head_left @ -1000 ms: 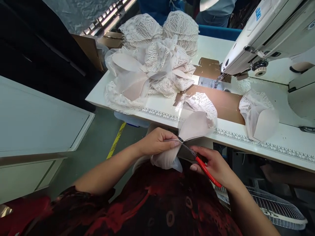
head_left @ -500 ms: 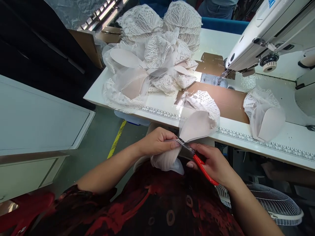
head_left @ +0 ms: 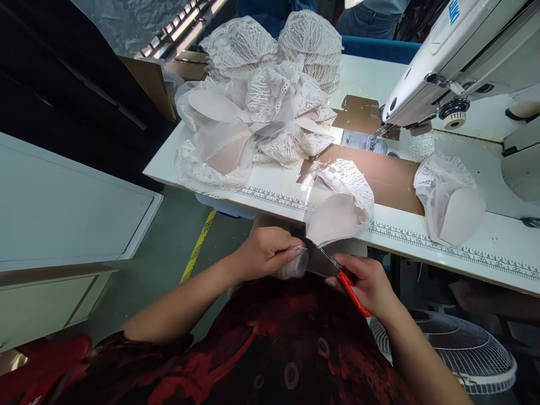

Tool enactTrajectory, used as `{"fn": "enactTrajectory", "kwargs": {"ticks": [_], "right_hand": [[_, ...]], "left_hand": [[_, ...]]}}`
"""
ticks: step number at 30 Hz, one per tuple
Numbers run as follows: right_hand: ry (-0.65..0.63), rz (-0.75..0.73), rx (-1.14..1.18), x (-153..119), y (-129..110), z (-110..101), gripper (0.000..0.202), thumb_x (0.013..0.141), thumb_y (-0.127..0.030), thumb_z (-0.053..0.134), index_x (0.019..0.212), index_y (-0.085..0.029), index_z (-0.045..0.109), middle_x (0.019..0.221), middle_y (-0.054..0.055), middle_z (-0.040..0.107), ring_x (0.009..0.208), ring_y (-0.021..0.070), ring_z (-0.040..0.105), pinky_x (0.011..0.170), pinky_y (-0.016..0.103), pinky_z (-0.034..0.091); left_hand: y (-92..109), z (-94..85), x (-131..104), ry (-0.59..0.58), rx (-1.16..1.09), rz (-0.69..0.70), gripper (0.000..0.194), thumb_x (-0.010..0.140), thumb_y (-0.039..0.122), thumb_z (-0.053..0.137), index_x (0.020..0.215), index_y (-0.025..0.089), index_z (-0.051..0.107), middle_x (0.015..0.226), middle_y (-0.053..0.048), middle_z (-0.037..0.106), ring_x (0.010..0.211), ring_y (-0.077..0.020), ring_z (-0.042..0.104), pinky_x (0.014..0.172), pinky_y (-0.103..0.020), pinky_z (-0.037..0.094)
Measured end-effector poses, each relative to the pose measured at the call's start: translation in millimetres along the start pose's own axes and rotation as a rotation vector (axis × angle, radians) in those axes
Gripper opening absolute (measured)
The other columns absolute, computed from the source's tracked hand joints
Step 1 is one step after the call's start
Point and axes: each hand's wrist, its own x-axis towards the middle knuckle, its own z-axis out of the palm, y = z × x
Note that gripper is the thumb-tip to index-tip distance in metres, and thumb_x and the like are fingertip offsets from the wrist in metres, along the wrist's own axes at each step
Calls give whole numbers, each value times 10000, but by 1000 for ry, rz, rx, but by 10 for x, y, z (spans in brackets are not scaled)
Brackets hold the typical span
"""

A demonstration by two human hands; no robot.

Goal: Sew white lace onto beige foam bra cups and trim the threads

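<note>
My left hand is closed on a white sheer-covered bra cup, blurred and partly hidden below the fingers. Red-handled scissors are gripped in my right hand, their blades pointing up and left. Just beyond the blade tips, another beige bra cup with white lace hangs slightly over the table's front edge. A gap now separates it from the cup in my left hand. Farther right lies one more lace-trimmed cup.
A sewing machine stands at the right of the white table. Loose lace cups heap at the left, with stacked lace cups behind. A fan is below right. Someone's jeans show at the back.
My left hand has moved slightly down and left with its cup, away from the cup at the table edge. The scissors have drawn back a little to the right and down.
</note>
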Motion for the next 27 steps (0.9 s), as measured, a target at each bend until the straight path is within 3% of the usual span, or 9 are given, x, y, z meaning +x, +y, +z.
{"fn": "enactTrajectory", "kwargs": {"ticks": [4, 6, 8, 10, 12, 14, 17, 22, 27], "right_hand": [[21, -9, 60, -177, 115, 40, 270, 834, -403, 652, 1014, -210, 708, 706, 20, 691, 576, 152, 603, 572, 243, 478], [66, -14, 88, -241, 138, 64, 300, 826, -425, 653, 1012, -198, 717, 718, 32, 706, 585, 167, 624, 574, 254, 491], [112, -30, 99, -278, 131, 72, 318, 819, -439, 657, 1011, -194, 720, 723, 40, 714, 591, 177, 641, 574, 261, 501], [154, -67, 99, -300, 105, 53, 314, 813, -440, 668, 1009, -200, 716, 722, 36, 716, 591, 177, 652, 574, 258, 509], [222, -130, 91, -324, 75, 10, 316, 809, -444, 677, 1020, -211, 706, 715, 26, 716, 572, 167, 654, 557, 244, 508], [282, -188, 88, -360, 50, -44, 334, 812, -455, 677, 1052, -223, 690, 751, 28, 729, 578, 162, 664, 557, 234, 512], [282, -182, 111, -412, 22, -112, 342, 819, -430, 681, 1099, -235, 669, 837, 38, 744, 635, 165, 686, 601, 231, 529], [150, -51, 117, -351, -62, -128, 350, 798, -304, 714, 1135, -230, 652, 852, 21, 722, 678, 161, 673, 649, 229, 522], [-35, 100, 109, -197, -135, -78, 306, 827, -310, 679, 1121, -229, 647, 870, 10, 709, 744, 163, 663, 676, 225, 503]], "left_hand": [[-121, 32, -27, 283, 392, 279, 172, 902, 202, 567, 1013, 207, 699, 1134, -93, 667, 1090, -211, 586, 938, -362, 496], [-136, 57, 81, 281, 441, 372, 136, 896, 181, 575, 968, 193, 691, 1312, -105, 593, 1328, -250, 437, 1071, -411, 428], [-109, 85, 242, 206, 383, 458, 132, 909, 156, 547, 941, 173, 674, 1327, -109, 592, 1426, -262, 309, 1145, -432, 344], [-39, 108, 394, 134, 250, 518, 153, 929, 148, 502, 959, 165, 651, 1212, -114, 658, 1408, -258, 353, 1167, -448, 293], [55, 109, 480, 143, 85, 535, 158, 939, 157, 472, 984, 157, 624, 1043, -113, 693, 1261, -246, 527, 1118, -439, 354], [145, 76, 484, 188, -71, 505, 143, 929, 166, 475, 965, 148, 612, 863, -90, 655, 974, -203, 639, 931, -358, 494], [222, -22, 400, 114, -217, 408, 129, 898, 172, 506, 896, 145, 632, 728, -44, 532, 702, -144, 546, 649, -248, 483], [187, -102, 279, -120, -312, 250, 174, 910, 186, 514, 897, 119, 674, 868, -109, 603, 830, -173, 590, 758, -275, 494], [93, -22, 206, -109, -374, 184, 208, 933, 198, 505, 973, 111, 690, 905, -129, 671, 852, -178, 635, 789, -278, 512]]}}
